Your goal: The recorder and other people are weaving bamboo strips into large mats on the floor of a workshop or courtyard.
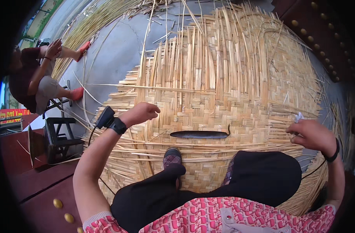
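Below me spreads a large, partly woven mat [239, 103] of pale straw-coloured strips, with loose strip ends along its far and left edges. My left hand [144, 112] hovers over its left part, fingers loosely bent, with nothing visible in them. Just beyond that hand, a long single strip [165, 89] lies crosswise. Out to the right, my right hand [311, 134] is above the mat's edge, its thumb and fingers apart. A small white scrap [299, 117] shows at its fingers; whether wrapped on or held, I cannot make out. Between the hands lies a long dark blade [198, 134] with a thin curled end.
A seated person [33, 77] in red shoes is at the left. Near them stands a black stool [61, 136]. Long loose strips [92, 27] lie on the grey floor [125, 39] beyond. Dark red studded panels [317, 31] border the far right. My shoe [172, 156] rests on the mat.
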`<control>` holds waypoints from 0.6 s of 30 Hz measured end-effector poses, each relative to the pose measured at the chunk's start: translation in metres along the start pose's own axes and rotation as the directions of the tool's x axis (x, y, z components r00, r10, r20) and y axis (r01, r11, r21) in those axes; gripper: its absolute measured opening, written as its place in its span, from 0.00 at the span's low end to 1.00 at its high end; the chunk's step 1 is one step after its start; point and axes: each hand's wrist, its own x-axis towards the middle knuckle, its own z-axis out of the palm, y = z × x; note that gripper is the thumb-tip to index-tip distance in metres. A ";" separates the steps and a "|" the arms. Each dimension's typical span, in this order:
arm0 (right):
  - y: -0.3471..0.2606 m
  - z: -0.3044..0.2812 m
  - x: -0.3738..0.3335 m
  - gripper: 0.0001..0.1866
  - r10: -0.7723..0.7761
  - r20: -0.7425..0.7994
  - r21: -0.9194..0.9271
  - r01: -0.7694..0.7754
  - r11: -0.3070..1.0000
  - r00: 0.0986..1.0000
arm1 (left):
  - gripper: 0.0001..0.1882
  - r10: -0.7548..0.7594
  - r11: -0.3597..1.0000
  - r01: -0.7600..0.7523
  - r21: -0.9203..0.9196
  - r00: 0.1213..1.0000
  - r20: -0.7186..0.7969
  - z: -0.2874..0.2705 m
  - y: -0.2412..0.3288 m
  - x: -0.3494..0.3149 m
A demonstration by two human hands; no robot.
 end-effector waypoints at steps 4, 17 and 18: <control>-0.107 -0.094 -0.073 0.16 0.329 -0.082 -0.034 -0.333 0.942 0.941 | 0.13 -0.236 0.703 0.115 -0.702 0.969 -0.077 0.048 -0.007 0.112; -0.099 0.071 0.308 0.21 -0.222 -0.461 0.026 0.263 0.964 0.859 | 0.13 0.074 0.393 -0.123 -0.911 0.992 -0.101 0.057 0.003 0.118; -0.108 0.077 0.325 0.19 -0.151 -0.416 0.054 0.190 0.980 0.897 | 0.13 0.060 0.407 -0.116 -0.906 0.993 -0.100 0.056 -0.006 0.116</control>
